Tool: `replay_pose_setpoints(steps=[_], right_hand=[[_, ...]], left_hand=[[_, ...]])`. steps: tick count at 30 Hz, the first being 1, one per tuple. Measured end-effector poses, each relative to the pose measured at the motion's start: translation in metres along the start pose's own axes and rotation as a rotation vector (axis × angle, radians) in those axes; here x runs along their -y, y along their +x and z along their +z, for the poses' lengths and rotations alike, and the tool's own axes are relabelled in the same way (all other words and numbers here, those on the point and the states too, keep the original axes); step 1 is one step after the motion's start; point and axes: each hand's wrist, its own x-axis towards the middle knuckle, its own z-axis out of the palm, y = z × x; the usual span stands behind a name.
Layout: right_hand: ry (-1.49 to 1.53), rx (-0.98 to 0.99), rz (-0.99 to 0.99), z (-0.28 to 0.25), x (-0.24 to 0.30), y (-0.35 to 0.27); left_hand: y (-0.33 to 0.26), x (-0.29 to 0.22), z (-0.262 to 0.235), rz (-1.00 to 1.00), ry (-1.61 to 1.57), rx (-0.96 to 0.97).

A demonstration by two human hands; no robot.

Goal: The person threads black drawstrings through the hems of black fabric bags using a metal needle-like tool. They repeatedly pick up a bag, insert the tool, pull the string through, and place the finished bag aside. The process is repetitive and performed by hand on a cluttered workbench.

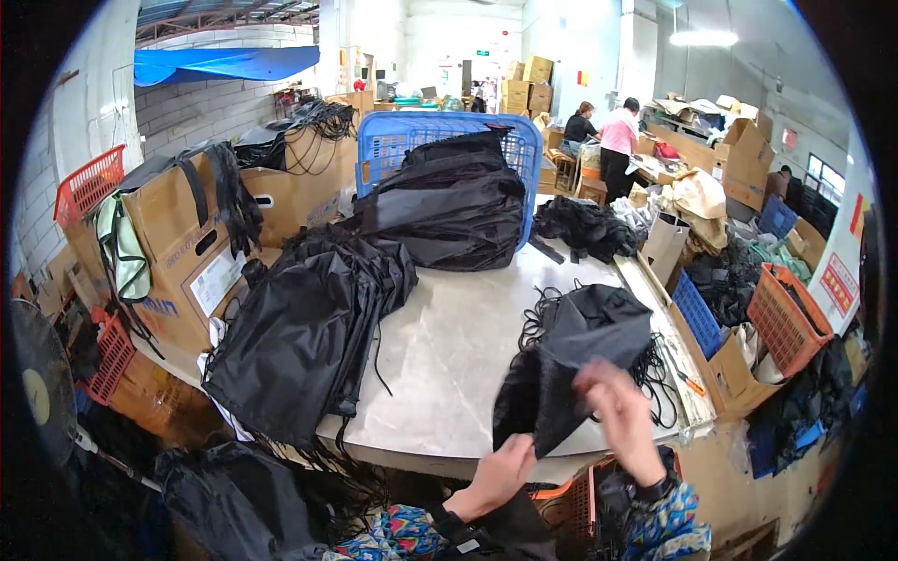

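A black fabric drawstring bag (594, 332) lies at the front right of the pale table (426, 341), its near end lifted and gaping. My left hand (502, 475) pinches the lower edge of that opening. Over the bag's near right side is my right hand (617, 411), its fingers smeared by motion, so whether they grip the cloth does not show. Dark cords spread from both sides of the bag. To the left, a thick pile of black bags (299, 327) hangs partly over the table's front edge.
At the back of the table a tilted blue plastic basket (374, 131) holds more black bags. Cardboard boxes (178, 224) flank the left side. On the right stand an orange crate (790, 313) and a small orange-handled tool (690, 384). Two people work farther back.
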Motion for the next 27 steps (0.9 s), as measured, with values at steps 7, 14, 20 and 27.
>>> replay_pose_setpoints(steps=[7,14,20,27], right_hand=[[0.348,0.086,-0.01,-0.016,0.031,0.037],[0.245,-1.006,-0.423,-0.209,0.025,0.008],[-0.547,-1.062,-0.455,-0.202,-0.019,-0.023],[-0.156,-1.312,-0.035,-0.326,-0.116,-0.07]], left_hand=[[-0.005,0.002,0.01,-0.023,0.157,0.098],[0.007,0.057,-0.032,-0.326,0.305,-0.024],[0.001,0.128,-0.049,-0.559,-0.204,-0.46],[-0.003,0.168,-0.091,-1.048,-1.37,-1.113]])
